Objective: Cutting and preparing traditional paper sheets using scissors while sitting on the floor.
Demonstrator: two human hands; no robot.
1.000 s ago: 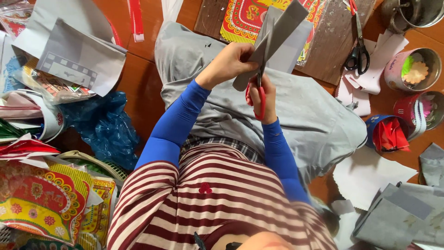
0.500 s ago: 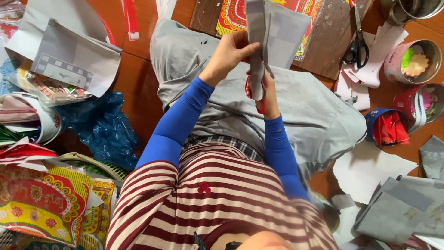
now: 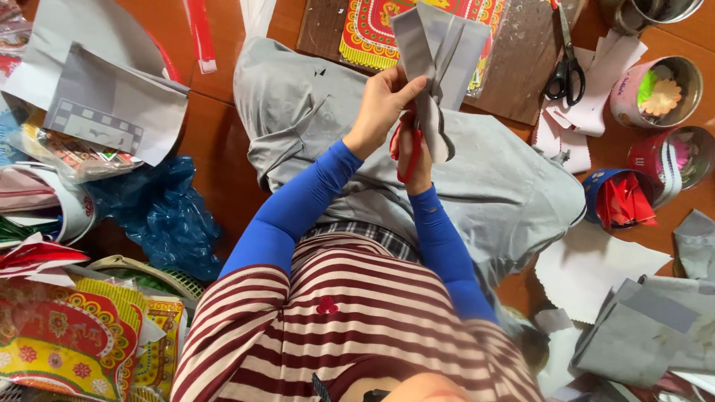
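Note:
My left hand (image 3: 380,104) pinches a folded grey sheet of paper (image 3: 439,56) and holds it up over my lap. A narrow strip of the sheet curls down in front of my right hand (image 3: 413,152). That hand grips red-handled scissors (image 3: 408,149), whose blades are at the paper's lower part and mostly hidden behind it. Both arms wear blue sleeves. Grey trousers (image 3: 491,186) lie under the hands.
Black scissors (image 3: 566,71) lie on a brown board (image 3: 521,67) with a patterned red-yellow sheet (image 3: 372,30). Tins of scraps (image 3: 655,93) stand at right. Grey paper piles (image 3: 648,327) lie lower right, more grey sheets (image 3: 112,112) and a blue bag (image 3: 160,216) at left.
The grey sheet was turned and lifted in my left hand, from tilted to upright. A strip now hangs down by the scissors.

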